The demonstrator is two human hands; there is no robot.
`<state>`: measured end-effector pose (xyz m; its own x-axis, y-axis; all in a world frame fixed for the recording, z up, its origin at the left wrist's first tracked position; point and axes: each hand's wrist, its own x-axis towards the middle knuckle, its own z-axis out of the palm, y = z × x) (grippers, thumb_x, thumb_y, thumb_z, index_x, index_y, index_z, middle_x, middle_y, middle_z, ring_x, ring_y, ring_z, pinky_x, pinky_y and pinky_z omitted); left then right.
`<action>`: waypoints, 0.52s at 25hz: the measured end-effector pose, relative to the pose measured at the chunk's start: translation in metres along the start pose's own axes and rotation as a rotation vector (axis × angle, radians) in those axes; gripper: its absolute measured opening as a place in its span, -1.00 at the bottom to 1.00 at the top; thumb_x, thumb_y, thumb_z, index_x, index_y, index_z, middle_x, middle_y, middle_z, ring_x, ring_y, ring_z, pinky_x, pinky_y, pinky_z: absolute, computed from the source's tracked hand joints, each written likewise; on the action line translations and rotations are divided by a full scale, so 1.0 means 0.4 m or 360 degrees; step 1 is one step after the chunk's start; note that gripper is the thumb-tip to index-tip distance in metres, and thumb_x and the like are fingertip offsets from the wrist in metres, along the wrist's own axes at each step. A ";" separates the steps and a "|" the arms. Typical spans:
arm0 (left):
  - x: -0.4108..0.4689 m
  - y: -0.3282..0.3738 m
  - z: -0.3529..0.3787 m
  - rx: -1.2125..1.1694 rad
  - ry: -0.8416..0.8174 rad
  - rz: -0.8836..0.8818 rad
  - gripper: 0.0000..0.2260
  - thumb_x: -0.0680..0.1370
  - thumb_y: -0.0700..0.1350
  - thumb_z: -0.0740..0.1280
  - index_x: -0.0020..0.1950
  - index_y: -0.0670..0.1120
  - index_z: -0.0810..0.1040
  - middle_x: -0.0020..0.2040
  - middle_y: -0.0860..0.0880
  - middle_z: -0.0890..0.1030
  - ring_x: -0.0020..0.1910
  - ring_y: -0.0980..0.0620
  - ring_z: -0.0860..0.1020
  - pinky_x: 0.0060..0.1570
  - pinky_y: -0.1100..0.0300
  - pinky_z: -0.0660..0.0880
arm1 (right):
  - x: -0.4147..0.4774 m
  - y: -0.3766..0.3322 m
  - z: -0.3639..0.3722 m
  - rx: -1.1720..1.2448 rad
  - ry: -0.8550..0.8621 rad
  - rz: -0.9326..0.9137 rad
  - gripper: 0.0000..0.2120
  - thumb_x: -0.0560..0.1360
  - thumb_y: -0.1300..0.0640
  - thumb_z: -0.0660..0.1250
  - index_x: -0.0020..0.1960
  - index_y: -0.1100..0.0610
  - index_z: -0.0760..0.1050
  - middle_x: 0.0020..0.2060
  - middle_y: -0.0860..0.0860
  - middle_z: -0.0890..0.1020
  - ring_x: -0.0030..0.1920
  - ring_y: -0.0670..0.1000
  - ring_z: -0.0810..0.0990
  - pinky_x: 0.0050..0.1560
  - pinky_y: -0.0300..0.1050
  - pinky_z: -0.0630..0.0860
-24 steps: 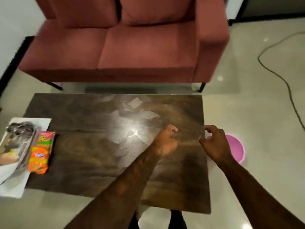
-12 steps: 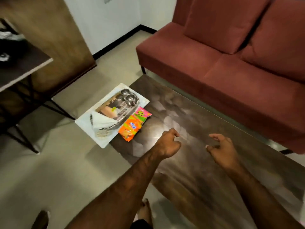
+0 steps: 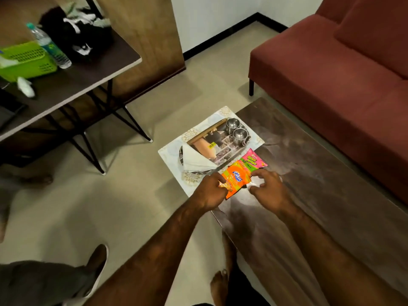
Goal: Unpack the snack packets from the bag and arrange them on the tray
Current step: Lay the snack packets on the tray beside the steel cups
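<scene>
An orange snack packet (image 3: 235, 178) lies at the near left corner of the dark wooden coffee table (image 3: 320, 195), and a pink-and-green packet (image 3: 254, 160) overlaps its far end. My left hand (image 3: 210, 192) pinches the orange packet's near end. My right hand (image 3: 268, 187) is at the packet's right edge with thumb and fingers curled; a bright glare sits between them, so its hold is unclear. Just left of the packets, a white patterned tray (image 3: 171, 152) hangs over the table's end. I cannot make out a bag.
On the tray stand two steel cups (image 3: 236, 129), a folded white napkin (image 3: 194, 160) and a steel plate. A red sofa (image 3: 331, 80) runs along the table's far side. A side table (image 3: 72, 82) with a green basket and bottle stands left. Someone's feet (image 3: 96, 260) are on the floor.
My view has swung left and down towards the table's end. Both hands have travelled from the bare middle of the table to the packets, and my left hand has taken hold of the orange one.
</scene>
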<state>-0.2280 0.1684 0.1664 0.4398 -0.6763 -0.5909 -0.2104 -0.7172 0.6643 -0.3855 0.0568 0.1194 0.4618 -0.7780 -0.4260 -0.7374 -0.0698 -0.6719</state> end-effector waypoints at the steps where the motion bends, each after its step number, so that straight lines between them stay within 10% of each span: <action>1: 0.028 -0.002 -0.011 0.0025 -0.0017 -0.0016 -0.74 0.50 -0.32 0.30 0.19 -0.19 0.55 0.10 -0.23 0.62 -0.16 -0.08 0.56 -0.30 0.20 0.41 | 0.031 -0.003 0.020 0.0010 -0.0044 0.0019 -0.56 0.49 0.24 0.48 0.35 0.04 0.59 0.27 0.08 0.47 0.18 0.06 0.58 0.24 -0.21 0.43; 13: 0.355 0.015 -0.058 0.0194 -0.0301 -0.0321 -0.74 0.53 -0.18 0.29 0.21 -0.09 0.52 -0.01 -0.12 0.63 -0.11 -0.09 0.57 -0.08 0.10 0.49 | 0.296 0.062 0.090 0.0181 -0.0269 0.0545 -0.59 0.50 0.23 0.46 0.33 0.16 0.54 0.19 0.17 0.69 0.17 0.19 0.70 0.20 0.06 0.63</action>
<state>-0.1465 0.0719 0.0969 0.3152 -0.5290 -0.7879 -0.2437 -0.8475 0.4715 -0.3313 -0.0143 0.0305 0.2799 -0.6300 -0.7244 -0.8080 0.2528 -0.5322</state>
